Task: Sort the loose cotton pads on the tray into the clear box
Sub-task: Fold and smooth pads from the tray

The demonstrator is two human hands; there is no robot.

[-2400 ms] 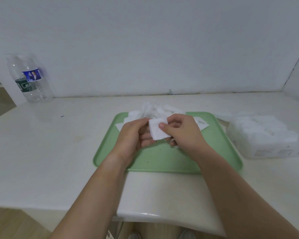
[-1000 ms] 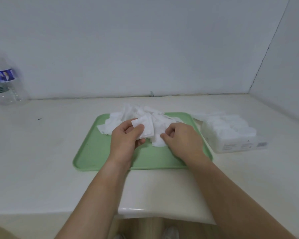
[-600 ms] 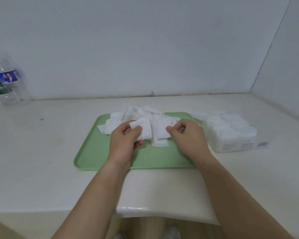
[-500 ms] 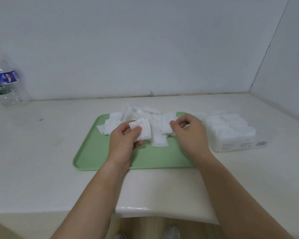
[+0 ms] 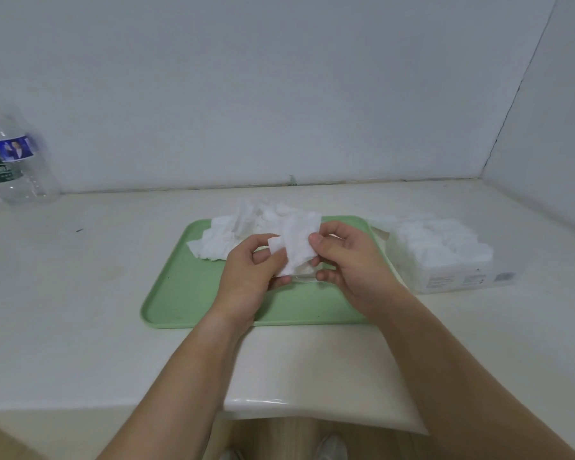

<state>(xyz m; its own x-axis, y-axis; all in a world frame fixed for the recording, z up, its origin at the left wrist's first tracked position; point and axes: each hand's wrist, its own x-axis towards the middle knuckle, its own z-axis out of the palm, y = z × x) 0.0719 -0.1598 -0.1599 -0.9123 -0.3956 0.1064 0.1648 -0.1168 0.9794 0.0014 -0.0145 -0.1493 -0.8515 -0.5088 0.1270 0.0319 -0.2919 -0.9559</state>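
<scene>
Both hands are meeting over the middle of the green tray point(image 5: 186, 293), which is sitting on the pale worktop point(image 5: 80, 287). The left hand point(image 5: 246, 277) is gripping a small bunch of white cotton pads point(image 5: 296, 252) from its lower left side, its fingers point(image 5: 281, 281) curling underneath and the thumb touching the upper left corner. The right hand point(image 5: 354, 263) is pinching the same bunch at its right edge, with the thumb pressing on the near face and the remaining fingers curling behind and below. The bunch is being held above the tray. A heap of loose pads point(image 5: 226, 235) is lying on the far part of the tray, spilling slightly over its back rim. The clear box point(image 5: 458, 277) is standing on the worktop just beside the tray's right rim, with pads piling above its walls. A plastic water bottle point(image 5: 12, 167) is standing at the far left, against the wall.
</scene>
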